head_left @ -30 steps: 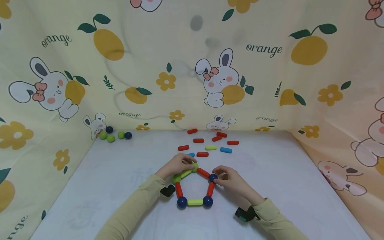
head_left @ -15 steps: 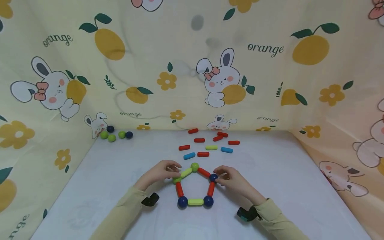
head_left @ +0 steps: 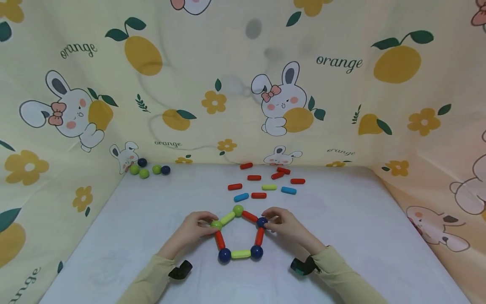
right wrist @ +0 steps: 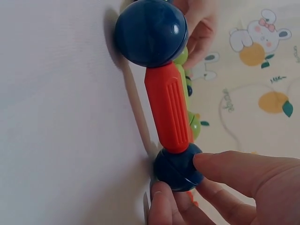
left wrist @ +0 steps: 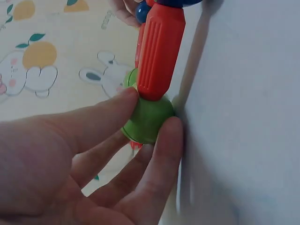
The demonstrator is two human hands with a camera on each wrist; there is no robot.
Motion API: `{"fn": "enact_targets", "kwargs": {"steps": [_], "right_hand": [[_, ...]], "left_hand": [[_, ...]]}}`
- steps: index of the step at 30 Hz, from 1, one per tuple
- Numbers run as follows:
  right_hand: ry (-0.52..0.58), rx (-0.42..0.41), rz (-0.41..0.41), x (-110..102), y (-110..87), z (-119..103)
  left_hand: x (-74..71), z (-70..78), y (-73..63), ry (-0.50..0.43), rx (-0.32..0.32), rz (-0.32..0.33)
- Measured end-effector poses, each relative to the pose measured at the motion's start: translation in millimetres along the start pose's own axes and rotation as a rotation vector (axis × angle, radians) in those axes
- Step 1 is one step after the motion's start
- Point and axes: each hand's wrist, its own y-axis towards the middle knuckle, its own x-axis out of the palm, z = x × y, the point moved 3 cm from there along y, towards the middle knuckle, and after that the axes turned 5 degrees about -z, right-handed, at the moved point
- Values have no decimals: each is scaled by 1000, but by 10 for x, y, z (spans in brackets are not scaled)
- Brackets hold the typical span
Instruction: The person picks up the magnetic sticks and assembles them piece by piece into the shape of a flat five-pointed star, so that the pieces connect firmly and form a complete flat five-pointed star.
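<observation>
A five-sided ring of coloured rods and balls lies on the white table, with a green ball [head_left: 238, 210] at its far corner. My left hand [head_left: 195, 230] pinches the green ball [left wrist: 149, 119] at the left corner, thumb on one side and fingers on the other. At the right corner, the thumb and fingers of my right hand [head_left: 286, 226] pinch a dark blue ball [right wrist: 177, 168]. Two more dark blue balls form the near corners, joined by a yellow-green rod [head_left: 241, 254]. Red rods [head_left: 220, 240] make up both sides, and another runs to the far corner beside a second yellow-green rod [head_left: 228, 218].
Beyond the ring lie several loose rods: red [head_left: 259, 195], blue [head_left: 241, 197] and one yellow-green [head_left: 269, 187]. Loose green balls [head_left: 144, 173] and dark blue balls [head_left: 165, 170] sit at the back left corner. A printed cloth [head_left: 235, 63] hangs behind the table.
My left hand has left the far green ball, moved left and nearer, and taken hold of the left green ball. The ring has shifted slightly left, with my right hand still on its blue ball.
</observation>
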Motion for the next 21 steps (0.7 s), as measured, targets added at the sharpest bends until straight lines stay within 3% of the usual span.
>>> {"fn": "enact_targets", "kwargs": {"steps": [7, 13, 18, 21], "right_hand": [[-14, -19, -23, 132, 202, -87], [-47, -86, 9, 149, 436, -211], [-170, -209, 93, 74, 692, -319], [-253, -222, 87, 68, 822, -354]], "left_hand": [[-179, -120, -51, -171, -47, 25], [-324, -214, -96, -225, -115, 75], [-410, -260, -116, -257, -146, 98], [-443, -278, -123, -268, -158, 102]]}}
